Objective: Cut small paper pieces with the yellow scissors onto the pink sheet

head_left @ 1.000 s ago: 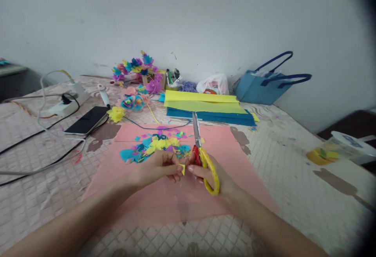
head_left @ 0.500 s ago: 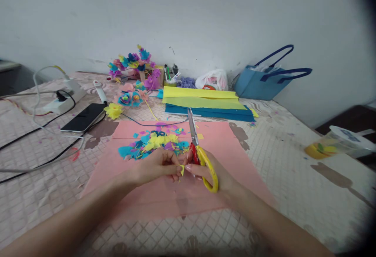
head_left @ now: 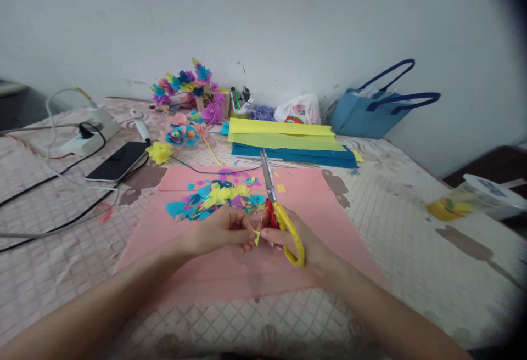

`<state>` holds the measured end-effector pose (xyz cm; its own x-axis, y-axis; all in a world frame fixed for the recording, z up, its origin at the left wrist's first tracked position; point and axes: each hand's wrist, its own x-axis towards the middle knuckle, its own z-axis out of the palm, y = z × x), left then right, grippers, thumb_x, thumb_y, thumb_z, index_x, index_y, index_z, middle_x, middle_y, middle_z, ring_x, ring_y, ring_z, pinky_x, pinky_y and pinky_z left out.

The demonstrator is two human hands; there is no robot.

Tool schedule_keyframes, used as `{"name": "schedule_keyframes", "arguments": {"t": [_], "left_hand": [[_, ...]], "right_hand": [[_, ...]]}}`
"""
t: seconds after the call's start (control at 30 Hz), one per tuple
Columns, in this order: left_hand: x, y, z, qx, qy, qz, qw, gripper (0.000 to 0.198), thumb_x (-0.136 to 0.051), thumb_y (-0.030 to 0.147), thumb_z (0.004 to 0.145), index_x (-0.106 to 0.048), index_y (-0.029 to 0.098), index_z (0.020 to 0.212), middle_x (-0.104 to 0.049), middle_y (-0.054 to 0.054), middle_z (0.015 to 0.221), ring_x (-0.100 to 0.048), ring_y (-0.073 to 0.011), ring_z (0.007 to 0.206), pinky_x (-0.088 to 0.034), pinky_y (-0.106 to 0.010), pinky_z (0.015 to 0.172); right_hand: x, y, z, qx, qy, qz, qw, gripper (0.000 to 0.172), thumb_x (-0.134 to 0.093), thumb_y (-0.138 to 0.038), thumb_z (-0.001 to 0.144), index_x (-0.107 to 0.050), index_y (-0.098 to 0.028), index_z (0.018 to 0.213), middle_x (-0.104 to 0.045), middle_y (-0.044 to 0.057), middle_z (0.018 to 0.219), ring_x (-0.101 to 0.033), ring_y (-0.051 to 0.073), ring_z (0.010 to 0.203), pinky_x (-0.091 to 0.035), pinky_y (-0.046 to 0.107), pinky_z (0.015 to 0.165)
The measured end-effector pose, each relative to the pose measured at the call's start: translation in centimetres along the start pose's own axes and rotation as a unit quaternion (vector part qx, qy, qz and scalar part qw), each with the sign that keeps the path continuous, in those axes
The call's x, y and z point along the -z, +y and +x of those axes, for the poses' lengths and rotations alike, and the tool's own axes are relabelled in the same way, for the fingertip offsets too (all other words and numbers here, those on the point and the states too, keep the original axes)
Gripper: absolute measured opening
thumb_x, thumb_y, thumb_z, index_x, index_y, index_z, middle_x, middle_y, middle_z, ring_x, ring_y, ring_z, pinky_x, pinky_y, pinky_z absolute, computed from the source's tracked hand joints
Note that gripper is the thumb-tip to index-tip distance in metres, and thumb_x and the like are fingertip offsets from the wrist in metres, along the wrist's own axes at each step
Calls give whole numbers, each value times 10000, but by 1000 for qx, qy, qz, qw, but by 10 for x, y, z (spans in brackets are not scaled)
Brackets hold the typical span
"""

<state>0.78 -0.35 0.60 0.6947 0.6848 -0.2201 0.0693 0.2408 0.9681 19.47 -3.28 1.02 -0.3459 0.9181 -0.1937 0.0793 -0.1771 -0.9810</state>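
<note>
My left hand pinches a small folded piece of yellow paper between thumb and fingertips. Scissors with red and yellow handles hang in my right hand, their blades pointing away from me. The tips of my right thumb and forefinger touch or nearly touch the yellow piece. Both hands are just above a pink sheet. A heap of cut paper petals in yellow, blue and purple lies on that sheet, beyond my left hand.
Yellow and blue paper sheets are stacked behind the pink sheet. Finished paper flowers stand at the back left. A phone, cables and a power strip lie left. A blue bag and a lidded plastic cup are right.
The view has shifted very slightly. My fingers have moved a little around the yellow piece, and the scissors stay in my right hand.
</note>
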Motion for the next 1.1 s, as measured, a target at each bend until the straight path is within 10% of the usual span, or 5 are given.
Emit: {"name": "schedule_keyframes", "arguments": {"t": [1.1], "left_hand": [[2, -3, 2, -11, -4, -3, 1000, 238, -720, 328, 732, -605, 121, 709, -653, -7, 635, -608, -106, 589, -475, -234, 595]], "right_hand": [[1, -2, 0, -4, -9, 2, 1000, 208, -631, -258, 668, -473, -197, 790, -481, -28, 709, -444, 103, 582, -339, 205, 446]]}}
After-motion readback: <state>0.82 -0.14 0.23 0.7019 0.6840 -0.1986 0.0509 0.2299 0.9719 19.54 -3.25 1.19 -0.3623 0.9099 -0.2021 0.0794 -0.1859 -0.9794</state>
